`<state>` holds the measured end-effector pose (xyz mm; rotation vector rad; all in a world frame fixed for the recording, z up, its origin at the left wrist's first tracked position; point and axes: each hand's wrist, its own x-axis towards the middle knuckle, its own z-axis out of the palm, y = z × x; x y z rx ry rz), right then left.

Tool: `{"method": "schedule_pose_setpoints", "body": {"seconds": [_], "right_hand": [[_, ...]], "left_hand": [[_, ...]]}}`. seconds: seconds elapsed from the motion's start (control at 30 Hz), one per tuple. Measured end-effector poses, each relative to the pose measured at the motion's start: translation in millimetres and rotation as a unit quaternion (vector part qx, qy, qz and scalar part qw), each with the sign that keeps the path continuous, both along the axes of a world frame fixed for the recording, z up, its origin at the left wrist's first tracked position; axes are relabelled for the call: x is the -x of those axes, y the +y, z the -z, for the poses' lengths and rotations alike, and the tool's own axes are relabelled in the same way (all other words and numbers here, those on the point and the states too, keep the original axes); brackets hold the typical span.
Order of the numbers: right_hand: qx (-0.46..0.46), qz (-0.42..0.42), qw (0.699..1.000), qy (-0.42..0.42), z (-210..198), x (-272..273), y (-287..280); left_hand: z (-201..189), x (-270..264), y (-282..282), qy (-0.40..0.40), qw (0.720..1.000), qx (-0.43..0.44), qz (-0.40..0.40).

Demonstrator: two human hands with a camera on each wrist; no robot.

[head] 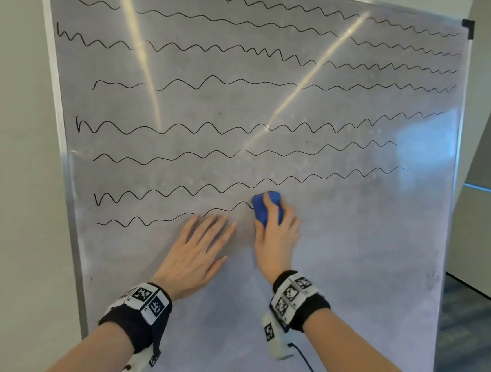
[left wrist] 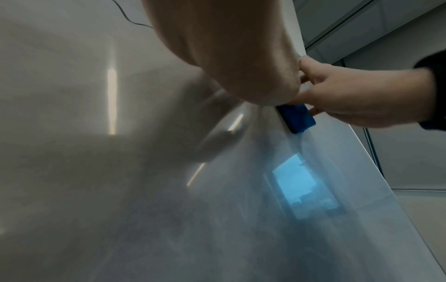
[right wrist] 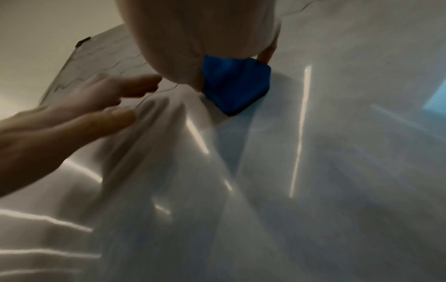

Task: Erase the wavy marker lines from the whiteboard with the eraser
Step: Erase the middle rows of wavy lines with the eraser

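On whiteboard (head: 350, 252), R fingers (head: 269, 201) gripping blue eraser (head: 261, 209), L hand (head: 194, 255) flat, fingers splayed.

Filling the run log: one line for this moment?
right hand: holds eraser on whiteboard | left hand: flat on board | bottom line: partly erased

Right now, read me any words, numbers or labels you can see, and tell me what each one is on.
No readable words or numbers anywhere.
whiteboard: only wavy marker lines, no writing.
wristbands: black-and-white square code tags; tiny print beside them is too small to read.
blue eraser, held by the right hand: no label visible.
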<state>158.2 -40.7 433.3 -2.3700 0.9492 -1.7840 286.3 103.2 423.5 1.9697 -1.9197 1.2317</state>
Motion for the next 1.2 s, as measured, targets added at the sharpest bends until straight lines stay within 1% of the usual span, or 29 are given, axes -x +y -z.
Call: {"method": "schedule_pose_setpoints", "body": {"seconds": [0.1, 0.13, 0.17, 0.2, 0.27, 0.3, 0.33, 0.4, 0.47, 0.53, 0.6, 0.63, 0.73, 0.77, 0.8, 0.87, 0.93, 1.0, 1.03, 1.07, 1.13, 1.17, 1.2], "right_hand": [[0.082, -0.034, 0.993, 0.073, 25, 0, 12], [0.100, -0.042, 0.990, 0.094, 29, 8, 6], [0.094, -0.042, 0.990, 0.097, 29, 18, -3], [0.066, -0.034, 0.994, 0.077, 27, 25, -10], [-0.006, -0.002, 1.000, 0.000, 14, 29, -21], [-0.031, 0.010, 0.999, -0.023, 6, 25, -20], [-0.036, 0.018, 0.999, -0.026, 1, 16, -14], [-0.001, 0.018, 1.000, 0.005, -3, -6, 7], [0.057, -0.007, 0.997, 0.055, 7, -22, 28], [0.111, -0.042, 0.988, 0.103, 22, -19, 34], [0.132, -0.059, 0.982, 0.125, 26, -1, 21], [0.115, -0.054, 0.985, 0.113, 25, 9, 12], [0.013, -0.014, 1.000, 0.012, 8, 18, -5], [-0.008, -0.001, 1.000, -0.004, 2, 13, -4], [-0.010, 0.008, 1.000, 0.000, -3, 4, 1], [0.034, 0.013, 0.999, 0.035, -4, -16, 19], [0.095, -0.018, 0.991, 0.090, 12, -26, 35], [0.141, -0.060, 0.978, 0.144, 30, -16, 35], [0.156, -0.067, 0.974, 0.153, 34, -8, 29], [0.151, -0.063, 0.976, 0.143, 33, -1, 22], [0.084, -0.035, 0.993, 0.077, 22, 6, 11], [0.048, -0.019, 0.998, 0.044, 15, 3, 9], [0.029, -0.004, 0.999, 0.030, 9, -3, 12]], "left_hand": [[-2, -4, 6, 0.002, 1.000, 0.007, 0.007], [-3, -6, 9, 0.001, 1.000, 0.006, 0.006], [-4, -8, 11, 0.001, 1.000, 0.004, 0.003], [-4, -10, 14, 0.001, 1.000, 0.003, -0.001], [-3, -12, 20, 0.006, 1.000, 0.004, -0.005], [-3, -12, 22, 0.008, 1.000, 0.006, -0.004], [-2, -13, 24, 0.010, 1.000, 0.008, -0.004], [-2, -13, 27, 0.013, 1.000, 0.011, -0.006], [-2, -14, 30, 0.015, 1.000, 0.013, -0.011], [-3, -15, 33, 0.016, 1.000, 0.016, -0.013], [-5, -17, 36, 0.014, 1.000, 0.020, -0.015], [-6, -19, 38, 0.014, 1.000, 0.020, -0.019], [-6, -21, 41, 0.014, 0.999, 0.019, -0.028], [-6, -21, 42, 0.014, 0.999, 0.019, -0.028], [-5, -21, 42, 0.015, 0.999, 0.020, -0.026], [-5, -21, 41, 0.016, 0.999, 0.026, -0.023], [-6, -22, 42, 0.016, 0.999, 0.027, -0.025], [-6, -25, 43, 0.018, 0.999, 0.029, -0.031], [-6, -27, 45, 0.019, 0.999, 0.029, -0.031], [-6, -28, 46, 0.020, 0.999, 0.029, -0.030], [-5, -30, 49, 0.018, 0.999, 0.027, -0.030], [-4, -31, 50, 0.018, 0.999, 0.025, -0.032], [-3, -31, 51, 0.020, 0.999, 0.024, -0.036]]}}
